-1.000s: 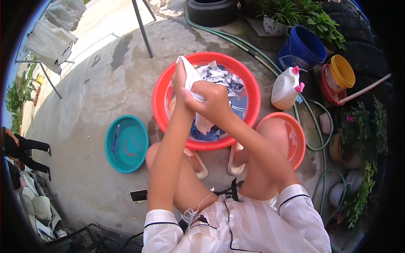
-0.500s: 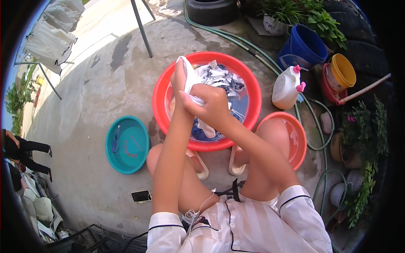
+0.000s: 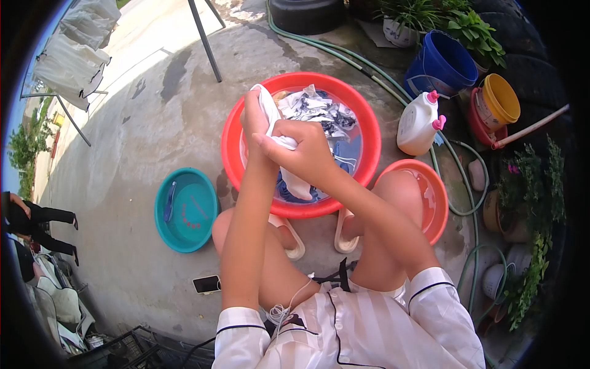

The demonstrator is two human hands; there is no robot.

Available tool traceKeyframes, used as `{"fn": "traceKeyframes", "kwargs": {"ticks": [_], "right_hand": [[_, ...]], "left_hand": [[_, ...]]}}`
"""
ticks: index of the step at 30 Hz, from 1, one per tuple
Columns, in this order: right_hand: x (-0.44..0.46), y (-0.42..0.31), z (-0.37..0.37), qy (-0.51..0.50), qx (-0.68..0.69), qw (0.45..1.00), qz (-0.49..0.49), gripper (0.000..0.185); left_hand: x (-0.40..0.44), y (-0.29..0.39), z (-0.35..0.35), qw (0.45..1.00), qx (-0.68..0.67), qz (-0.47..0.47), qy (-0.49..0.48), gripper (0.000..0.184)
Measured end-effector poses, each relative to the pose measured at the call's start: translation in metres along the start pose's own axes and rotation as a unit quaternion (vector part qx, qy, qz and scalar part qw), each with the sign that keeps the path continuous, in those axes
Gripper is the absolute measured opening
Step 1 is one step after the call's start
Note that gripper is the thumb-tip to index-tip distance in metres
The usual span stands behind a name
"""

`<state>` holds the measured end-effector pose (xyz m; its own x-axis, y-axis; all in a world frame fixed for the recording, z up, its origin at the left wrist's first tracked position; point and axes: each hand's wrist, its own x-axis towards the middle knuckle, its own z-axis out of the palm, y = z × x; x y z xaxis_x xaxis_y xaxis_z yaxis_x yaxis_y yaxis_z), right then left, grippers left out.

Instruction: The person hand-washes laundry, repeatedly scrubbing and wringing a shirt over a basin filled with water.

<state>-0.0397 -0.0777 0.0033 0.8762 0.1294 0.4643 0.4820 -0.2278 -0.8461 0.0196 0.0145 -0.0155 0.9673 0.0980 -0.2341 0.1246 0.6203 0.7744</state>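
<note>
Over the red basin [image 3: 373, 135], both hands hold a white piece of cloth [image 3: 268, 109]. My left hand [image 3: 254, 120] is farther out, gripping the cloth's upper part, its fingers partly hidden. My right hand [image 3: 302, 149] is closed in a fist around the lower part, close beside my left wrist. A loose end of the cloth hangs below the right fist. In the basin, white-and-dark patterned clothing [image 3: 319, 111] and blue fabric [image 3: 307, 194] lie in water.
A teal basin [image 3: 206, 230] holding a blue brush [image 3: 169, 202] stands left; a phone [image 3: 207, 284] lies nearby. An orange-red basin [image 3: 437, 212] is beside my knee. Detergent bottles [image 3: 418, 126], a blue bucket [image 3: 439, 64] and a green hose [image 3: 473, 234] are right. Another person [image 3: 43, 224] is far left.
Both hands have shifted slightly, still gripping the white cloth. The cloth's loose end shows a little more below my right fist. The view has tilted slightly.
</note>
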Motion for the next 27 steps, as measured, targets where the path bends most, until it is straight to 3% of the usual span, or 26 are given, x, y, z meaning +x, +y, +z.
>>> {"fn": "traceKeyframes", "kwargs": {"ticks": [1, 3, 6, 10, 13, 14, 16, 18, 20, 22, 26, 27], "right_hand": [[0.004, 0.001, -0.002, 0.060, 0.026, 0.997, 0.030, 0.028], [0.018, 0.006, -0.010, 0.179, 0.076, 0.977, 0.090, 0.029], [0.037, 0.027, -0.033, 0.221, 0.283, 0.905, 0.229, 0.030], [0.026, 0.021, -0.021, 0.197, 0.322, 0.908, 0.182, 0.030], [0.007, -0.002, -0.014, 0.047, 0.122, 0.990, 0.058, 0.028], [0.002, -0.003, -0.009, 0.043, 0.074, 0.996, 0.015, 0.027], [-0.004, -0.004, 0.001, 0.035, -0.022, 0.997, -0.071, 0.026], [0.004, 0.000, -0.005, 0.101, 0.007, 0.995, 0.015, 0.026], [0.016, 0.006, -0.015, 0.189, 0.046, 0.979, 0.053, 0.028], [0.026, 0.014, -0.027, 0.217, 0.109, 0.964, 0.108, 0.030], [0.032, 0.028, -0.034, 0.241, 0.259, 0.916, 0.186, 0.033], [0.031, 0.029, -0.033, 0.235, 0.243, 0.924, 0.177, 0.033]], "left_hand": [[0.001, 0.000, -0.001, 0.996, 0.036, -0.015, -0.079, 0.023], [-0.022, -0.001, 0.019, 0.997, 0.004, -0.033, -0.066, 0.020], [-0.054, -0.003, 0.032, 0.985, -0.016, -0.083, -0.150, 0.025], [-0.049, 0.000, 0.027, 0.991, 0.028, -0.046, -0.123, 0.026], [-0.031, 0.012, 0.019, 1.000, 0.006, 0.013, -0.015, 0.024], [-0.019, 0.010, 0.006, 0.998, -0.036, -0.016, -0.045, 0.025], [0.000, 0.003, -0.012, 0.980, 0.001, -0.041, -0.193, 0.025], [-0.021, -0.010, 0.003, 0.992, 0.025, 0.025, -0.123, 0.027], [-0.041, -0.007, 0.031, 0.993, -0.010, -0.048, -0.111, 0.028], [-0.049, -0.008, 0.034, 0.987, -0.029, -0.093, -0.129, 0.031], [-0.062, -0.011, 0.038, 0.988, 0.046, -0.001, -0.149, 0.032], [-0.060, -0.011, 0.035, 0.989, 0.039, -0.005, -0.142, 0.033]]}}
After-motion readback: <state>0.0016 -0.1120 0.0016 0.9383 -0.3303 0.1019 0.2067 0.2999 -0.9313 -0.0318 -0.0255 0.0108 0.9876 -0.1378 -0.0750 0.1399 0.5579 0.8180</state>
